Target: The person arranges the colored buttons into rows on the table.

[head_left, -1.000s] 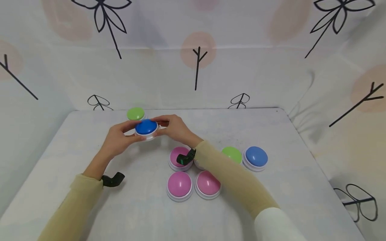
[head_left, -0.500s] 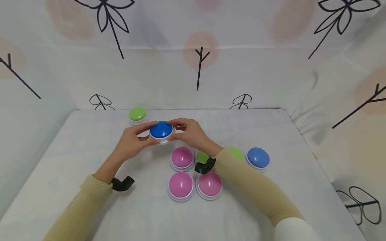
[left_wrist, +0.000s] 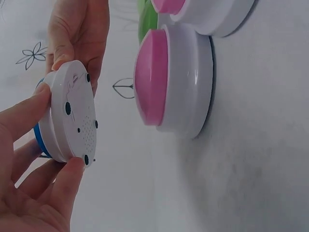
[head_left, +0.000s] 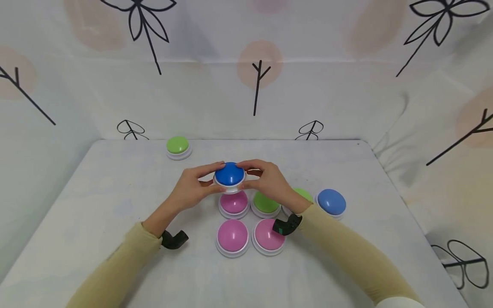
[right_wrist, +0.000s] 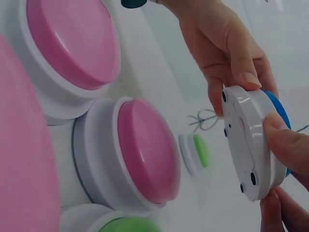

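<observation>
Between both hands, a blue push button (head_left: 230, 174) with a white round base is held up off the table. My left hand (head_left: 194, 186) grips its left side with thumb and fingers, and my right hand (head_left: 267, 179) grips the right side. In the left wrist view, the underside of the white base (left_wrist: 75, 113) shows small dark feet and a patch of speaker holes. Just below the held button in the head view is a pink button (head_left: 234, 202), partly overlapped by it. A green button (head_left: 266, 202) sits beside that one, under my right hand.
Two more pink buttons (head_left: 233, 235) stand in a front row. Farther right are another green button (head_left: 303, 194), partly behind the right forearm, and a blue button (head_left: 331, 202). A lone green button (head_left: 177, 145) stands at the table's back left, near the patterned backdrop (head_left: 215, 98).
Both hands have carried the blue button to the right and toward the front, from beside the back-left green button to over the pink one. The other buttons stay put.
</observation>
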Demonstrator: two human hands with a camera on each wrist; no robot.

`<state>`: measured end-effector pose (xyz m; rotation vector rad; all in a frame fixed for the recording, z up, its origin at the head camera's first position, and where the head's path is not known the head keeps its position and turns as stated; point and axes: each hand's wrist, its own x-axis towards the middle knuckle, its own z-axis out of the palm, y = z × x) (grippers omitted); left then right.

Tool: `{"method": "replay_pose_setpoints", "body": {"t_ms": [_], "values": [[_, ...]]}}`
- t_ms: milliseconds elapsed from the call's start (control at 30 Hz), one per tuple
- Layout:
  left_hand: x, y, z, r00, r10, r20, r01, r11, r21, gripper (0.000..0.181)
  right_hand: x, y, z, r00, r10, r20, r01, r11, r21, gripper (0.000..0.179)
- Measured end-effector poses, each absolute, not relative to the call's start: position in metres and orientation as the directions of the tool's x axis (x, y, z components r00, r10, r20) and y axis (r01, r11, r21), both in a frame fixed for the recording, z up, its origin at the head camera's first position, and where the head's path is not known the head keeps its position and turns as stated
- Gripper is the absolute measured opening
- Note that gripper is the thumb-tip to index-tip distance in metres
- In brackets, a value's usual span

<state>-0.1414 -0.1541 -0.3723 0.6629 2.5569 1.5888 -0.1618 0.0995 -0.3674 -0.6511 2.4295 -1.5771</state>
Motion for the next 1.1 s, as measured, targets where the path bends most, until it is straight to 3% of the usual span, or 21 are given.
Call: {"method": "replay_pose_setpoints", "body": {"t_ms": [767, 1100], "values": [[-0.130, -0.090, -0.383, -0.810, 0.557, 0.183, 0.412, 0.319, 0.853, 0.058, -0.118, 0.173, -0.382, -0.906, -0.419, 0.059, -0.211, 0.326, -0.921, 0.057], [-0.121, -0.064, -0.388, -0.787, 0.606, 0.118, 0.382, 0.329, 0.863, 0.058, -0.098, 0.202, -0.389, -0.907, -0.420, 0.024, -0.187, 0.350, -0.918, 0.057]]}}
